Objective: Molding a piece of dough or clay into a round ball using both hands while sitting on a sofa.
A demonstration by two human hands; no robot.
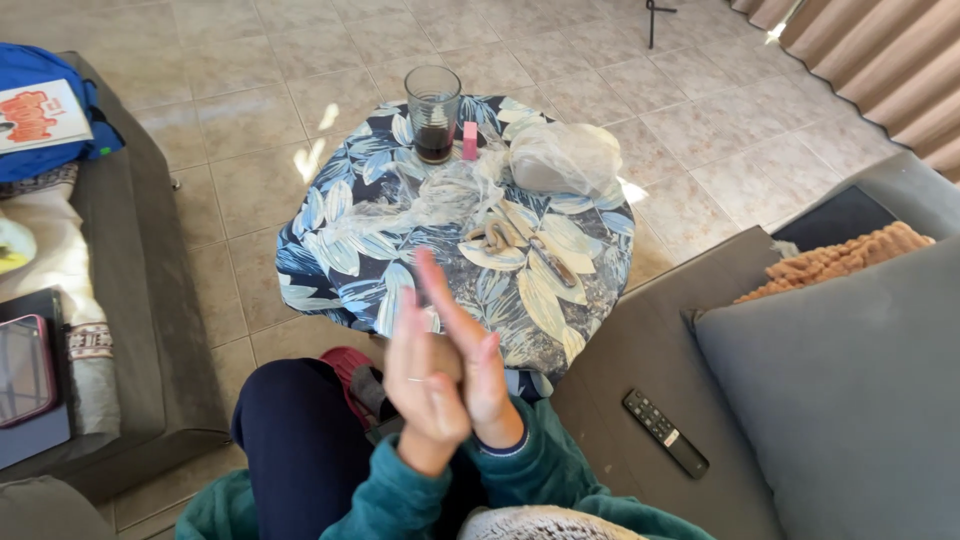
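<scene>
My left hand (415, 385) and my right hand (482, 372) are pressed palm to palm above my lap, fingers pointing up and away. A small brownish lump (446, 356), like dough, shows between the palms. Just beyond the hands stands a round table with a blue and cream leaf-print cloth (340, 250). On the cloth lie pale shaped dough pieces (497, 236) and a stick-shaped piece (556, 262). Behind them are a crumpled clear plastic wrap (455, 190) and a whitish plastic bag (565, 158) holding a lump.
A glass with dark liquid (433, 112) and a small pink block (470, 140) stand at the table's far side. A black remote (665, 432) lies on the grey sofa (640, 350) beside a grey cushion (850, 390). A second sofa at left holds a tablet (24, 370) and a blue bag (40, 65).
</scene>
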